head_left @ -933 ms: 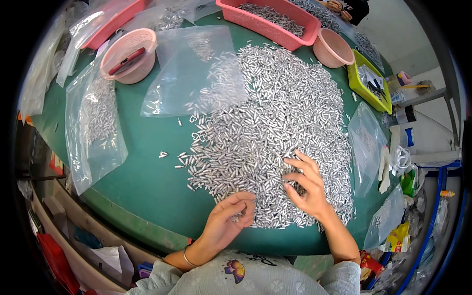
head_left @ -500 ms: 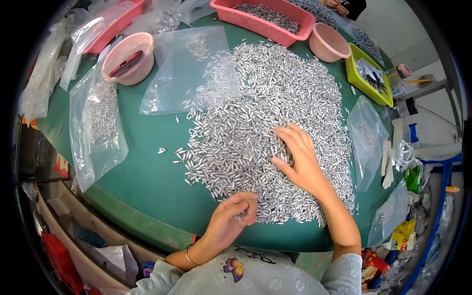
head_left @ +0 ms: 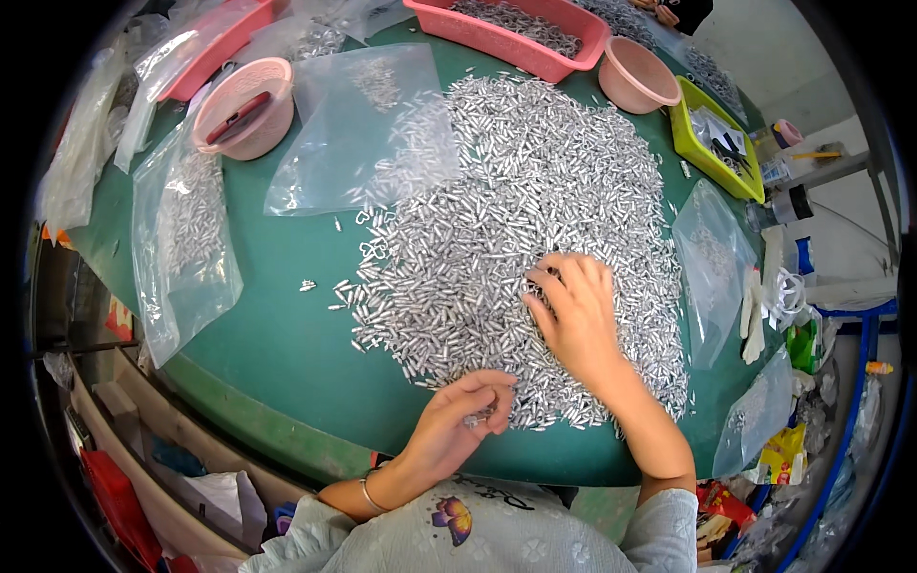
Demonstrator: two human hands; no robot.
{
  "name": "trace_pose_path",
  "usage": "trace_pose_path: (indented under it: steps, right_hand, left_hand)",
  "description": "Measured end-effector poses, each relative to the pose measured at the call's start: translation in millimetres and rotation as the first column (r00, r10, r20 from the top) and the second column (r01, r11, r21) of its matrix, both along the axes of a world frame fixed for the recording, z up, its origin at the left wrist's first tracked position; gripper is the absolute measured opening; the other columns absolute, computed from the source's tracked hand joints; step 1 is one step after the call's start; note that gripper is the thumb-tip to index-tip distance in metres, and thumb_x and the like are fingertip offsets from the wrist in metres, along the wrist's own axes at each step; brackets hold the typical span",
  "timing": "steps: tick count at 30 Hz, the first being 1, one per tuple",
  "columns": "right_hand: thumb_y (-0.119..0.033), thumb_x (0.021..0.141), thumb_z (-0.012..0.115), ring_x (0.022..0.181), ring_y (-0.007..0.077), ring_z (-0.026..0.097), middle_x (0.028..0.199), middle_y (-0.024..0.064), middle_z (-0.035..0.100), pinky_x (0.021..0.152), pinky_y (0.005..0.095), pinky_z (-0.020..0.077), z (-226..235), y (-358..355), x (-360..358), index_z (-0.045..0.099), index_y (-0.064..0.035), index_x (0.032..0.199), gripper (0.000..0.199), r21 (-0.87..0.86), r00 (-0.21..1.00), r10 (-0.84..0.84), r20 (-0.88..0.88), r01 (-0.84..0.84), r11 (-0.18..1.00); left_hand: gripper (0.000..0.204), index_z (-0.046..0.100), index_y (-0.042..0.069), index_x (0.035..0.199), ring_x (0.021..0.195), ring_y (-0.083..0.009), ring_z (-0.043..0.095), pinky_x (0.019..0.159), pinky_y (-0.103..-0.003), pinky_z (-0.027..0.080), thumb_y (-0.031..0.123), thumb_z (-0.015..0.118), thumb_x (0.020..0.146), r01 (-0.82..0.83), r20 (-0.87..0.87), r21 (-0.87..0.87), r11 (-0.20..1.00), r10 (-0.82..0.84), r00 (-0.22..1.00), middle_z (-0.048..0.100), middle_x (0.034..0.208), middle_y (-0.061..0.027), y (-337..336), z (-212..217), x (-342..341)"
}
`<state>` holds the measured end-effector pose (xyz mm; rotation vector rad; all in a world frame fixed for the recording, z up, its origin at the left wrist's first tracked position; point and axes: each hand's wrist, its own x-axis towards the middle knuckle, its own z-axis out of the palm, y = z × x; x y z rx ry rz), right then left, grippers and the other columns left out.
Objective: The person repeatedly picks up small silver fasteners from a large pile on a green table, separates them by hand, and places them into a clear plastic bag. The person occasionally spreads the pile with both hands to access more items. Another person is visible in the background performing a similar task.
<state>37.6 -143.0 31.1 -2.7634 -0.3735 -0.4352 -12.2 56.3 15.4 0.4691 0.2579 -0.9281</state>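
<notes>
A wide heap of small silver metal clasps (head_left: 458, 277) covers the middle of the green table (head_left: 277, 353). On the right part of the heap rests my right hand (head_left: 585, 325), its fingers bent and the thumb apart from them, touching the clasps. My left hand (head_left: 449, 425) is at the heap's near edge with its fingers curled round. A few silver clasps show in its palm. Some heart-shaped metal rings (head_left: 373, 248) lie at the heap's left side.
Clear plastic bags (head_left: 310, 172) lie over the heap's far left and along both sides. Beyond stand a pink tray (head_left: 573, 62) of metal rings, two pink bowls (head_left: 638, 72) and a yellow-green basket (head_left: 683, 129) with tools. Another person's hand (head_left: 666, 13) shows at the far edge.
My right hand has drawn slightly nearer and its fingers have bent more. My left hand has shifted a little to the right, still curled.
</notes>
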Motion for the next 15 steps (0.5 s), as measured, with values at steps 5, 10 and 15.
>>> trace_pose_path:
  steps: [5, 10, 15]
  right_hand:
    - [-0.006, 0.070, 0.070, 0.096, 0.0231, 0.051, 0.097, 0.0039, 0.056, 0.085, 0.0372, 0.0335, 1, -1, -3, 0.061, -0.0062, 0.087, 0.020, 0.102, 0.999, -0.017, 0.052, 0.011, 0.995]
    - [-0.003, 0.070, 0.069, 0.094, 0.0239, 0.053, 0.097, 0.0049, 0.058, 0.085, 0.0363, 0.0354, 19, 2, -23, 0.061, -0.0060, 0.083, 0.015, 0.375, 0.980, 0.164, -0.113, -0.111, 0.920]
    - [-0.010, 0.074, 0.070, 0.104, 0.0289, 0.050, 0.109, 0.0106, 0.056, 0.091, 0.0394, 0.0358, 23, -7, -21, 0.062, -0.0046, 0.098, 0.026, 0.426, 0.959, 0.183, -0.218, -0.075, 0.902]
  left_hand:
    - [0.031, 0.053, -0.002, 0.120, 0.097, -0.0183, 0.055, 0.087, -0.032, 0.043, 0.010, 0.048, 0.093, 0.013, 0.026, 0.039, 0.999, -0.014, 1.000, 0.060, 0.103, -0.0112, 2, -5, 1]
    - [0.035, 0.049, -0.004, 0.125, 0.114, -0.0241, 0.053, 0.097, -0.038, 0.042, 0.012, 0.047, 0.094, -0.139, 0.003, 0.094, 0.986, 0.139, 0.990, 0.057, 0.119, -0.0158, -6, 8, 6]
    - [0.032, 0.050, -0.003, 0.123, 0.090, -0.0177, 0.058, 0.076, -0.029, 0.047, 0.012, 0.046, 0.095, -0.110, -0.033, 0.082, 0.990, 0.113, 0.993, 0.062, 0.102, -0.0121, -4, 10, 8]
